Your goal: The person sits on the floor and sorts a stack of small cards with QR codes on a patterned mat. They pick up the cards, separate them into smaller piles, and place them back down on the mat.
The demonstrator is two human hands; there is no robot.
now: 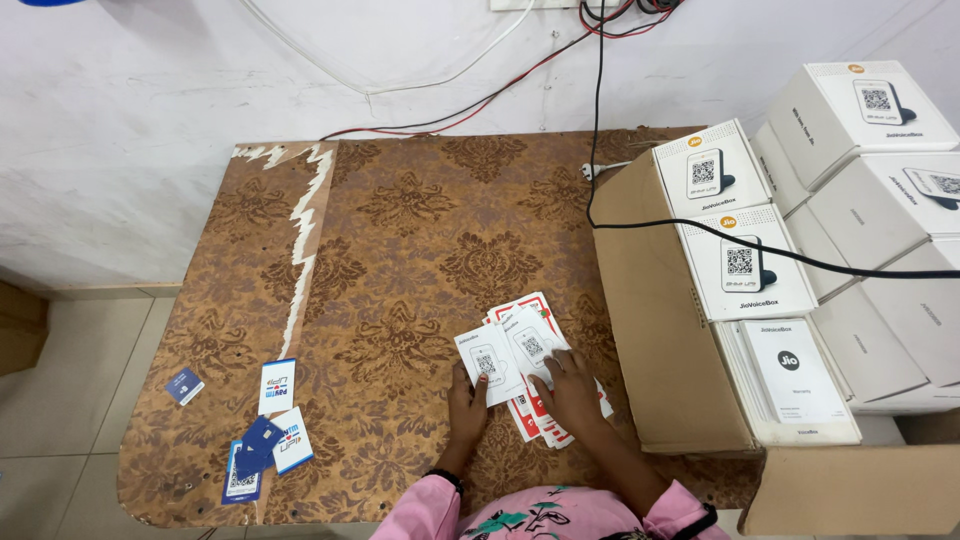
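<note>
A fanned pile of white and red-edged cards (520, 345) lies on the brown patterned table (400, 240), near its front right. My left hand (466, 405) rests on the lower edge of the leftmost white card (483, 362). My right hand (572, 388) lies flat on the pile, fingers spread over the white and red cards. Neither hand lifts a card off the table. Pink sleeves show at the bottom edge.
An open cardboard carton (660, 330) at the right holds white boxes (712, 170) and white leaflets (797, 372). More white boxes (860, 110) are stacked at far right. A black cable (700, 228) crosses them. Blue and white cards (265, 440) lie front left.
</note>
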